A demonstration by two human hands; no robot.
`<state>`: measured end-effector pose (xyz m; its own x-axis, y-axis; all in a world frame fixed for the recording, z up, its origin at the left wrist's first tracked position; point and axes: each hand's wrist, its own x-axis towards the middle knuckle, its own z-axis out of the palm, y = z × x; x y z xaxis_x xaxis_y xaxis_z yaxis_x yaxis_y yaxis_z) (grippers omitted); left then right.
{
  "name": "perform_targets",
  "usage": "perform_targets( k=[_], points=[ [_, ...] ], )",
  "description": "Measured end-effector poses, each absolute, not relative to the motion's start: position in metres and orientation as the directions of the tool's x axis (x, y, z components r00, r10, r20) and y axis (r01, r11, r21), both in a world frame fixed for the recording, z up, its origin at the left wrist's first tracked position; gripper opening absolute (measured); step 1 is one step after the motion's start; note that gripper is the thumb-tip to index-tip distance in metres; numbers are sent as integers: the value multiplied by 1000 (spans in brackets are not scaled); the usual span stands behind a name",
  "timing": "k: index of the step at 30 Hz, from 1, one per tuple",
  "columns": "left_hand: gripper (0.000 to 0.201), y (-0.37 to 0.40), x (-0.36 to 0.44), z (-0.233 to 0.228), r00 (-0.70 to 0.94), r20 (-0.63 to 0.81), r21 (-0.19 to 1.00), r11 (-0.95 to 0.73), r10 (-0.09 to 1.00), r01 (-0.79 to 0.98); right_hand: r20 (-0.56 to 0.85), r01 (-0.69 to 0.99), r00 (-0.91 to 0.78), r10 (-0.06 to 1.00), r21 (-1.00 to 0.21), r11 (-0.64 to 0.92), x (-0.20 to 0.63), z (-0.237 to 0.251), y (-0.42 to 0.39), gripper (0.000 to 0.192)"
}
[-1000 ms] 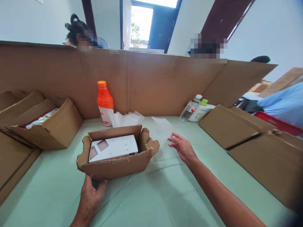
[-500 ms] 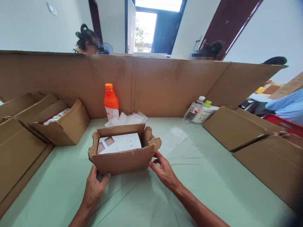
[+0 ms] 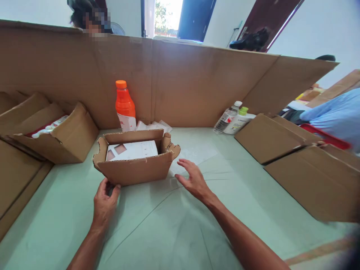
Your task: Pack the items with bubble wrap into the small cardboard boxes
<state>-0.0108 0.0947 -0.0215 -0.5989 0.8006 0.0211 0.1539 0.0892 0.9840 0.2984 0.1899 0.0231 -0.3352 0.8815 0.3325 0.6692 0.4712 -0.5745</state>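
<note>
Head view: right hand [image 3: 194, 182] has left carton [image 3: 135, 165]

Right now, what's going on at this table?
A person has a small open cardboard box with a white carton inside it on the green table. The left hand touches the box's near bottom corner; the right hand hovers open beside it, by a clear plastic sheet. An orange bottle stands behind.

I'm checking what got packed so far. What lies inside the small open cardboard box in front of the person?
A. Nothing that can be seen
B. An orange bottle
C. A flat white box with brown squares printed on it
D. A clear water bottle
C: a flat white box with brown squares on top lies inside the small open cardboard box; the orange bottle stands behind it on the table.
</note>
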Motion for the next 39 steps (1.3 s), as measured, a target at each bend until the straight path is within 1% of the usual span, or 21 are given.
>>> perform_targets(
  k=[2, 3, 5, 7, 11, 13, 15, 17, 18, 20, 22, 24, 25, 27, 28, 29, 31, 33, 35, 37, 39],
  points=[
    [52, 94, -11, -21, -615, 27, 984, 89, 788, 156, 253, 741, -374, 892, -496, 451, 295, 10, 192, 59],
    [52, 94, -11, -21, -621, 29, 983, 90, 783, 160, 221, 762, -381, 898, -475, 440, 291, 4, 193, 60],
    [54, 95, -12, -21, -624, 36, 981, 91, 781, 170, 199, 779, -371, 907, -466, 421, 285, -4, 198, 46],
    [54, 94, -14, -22, -617, 50, 978, 85, 786, 188, 216, 779, -341, 915, -481, 403, 286, -6, 201, 31],
    [53, 91, -17, -25, -603, 69, 978, 64, 795, 197, 223, 762, -301, 927, -528, 375, 316, 6, 180, 30],
    [53, 90, -17, -26, -597, 74, 980, 52, 799, 190, 174, 723, -329, 928, -586, 366, 336, 16, 156, 29],
    [54, 91, -16, -27, -593, 79, 980, 47, 802, 194, 79, 623, -386, 919, -712, 323, 349, 26, 128, 27],
    [57, 91, -16, -25, -598, 84, 978, 48, 797, 202, -23, 486, -447, 894, -845, 221, 354, 32, 100, 28],
    [59, 91, -15, -22, -611, 111, 972, 40, 784, 229, -65, 426, -460, 886, -891, 155, 354, 32, 88, 29],
    [60, 86, -14, -14, -639, 251, 933, -5, 727, 360, -117, 334, -429, 896, -942, 37, 351, 30, 68, 33],
    [59, 74, -10, -3, -624, 452, 839, -65, 638, 540, -139, 245, -338, 931, -968, -55, 348, 25, 54, 35],
    [56, 54, 3, 11, -555, 596, 734, -113, 580, 670, -145, 176, -239, 960, -979, -104, 347, 18, 45, 33],
    [53, 41, 13, 17, -504, 633, 693, -141, 587, 707, -150, 158, -202, 968, -980, -119, 346, 16, 43, 32],
    [45, 15, 41, 26, -332, 668, 619, -251, 665, 744, -162, 146, -161, 974, -980, -139, 346, 11, 40, 29],
    [41, 3, 56, 28, -197, 669, 583, -341, 717, 737, -166, 146, -149, 975, -979, -145, 346, 9, 39, 27],
    [38, -6, 72, 28, -44, 666, 543, -443, 745, 714, -169, 148, -139, 976, -978, -148, 346, 6, 39, 26],
    [36, -16, 101, 22, 209, 637, 469, -588, 742, 659, -171, 153, -118, 978, -977, -152, 343, 2, 41, 28],
    [37, -13, 122, 12, 354, 580, 413, -640, 733, 648, -171, 163, -109, 979, -975, -153, 341, -4, 44, 37],
    [40, -3, 133, 2, 428, 501, 389, -638, 752, 665, -172, 171, -107, 979, -973, -152, 340, -8, 46, 46],
    [43, 8, 137, -6, 475, 428, 388, -631, 769, 672, -156, 195, -89, 984, -971, -136, 344, -9, 45, 50],
    [44, 15, 138, -12, 490, 393, 390, -623, 778, 677, -62, 304, -23, 998, -951, -52, 351, -6, 41, 50]
  ],
)
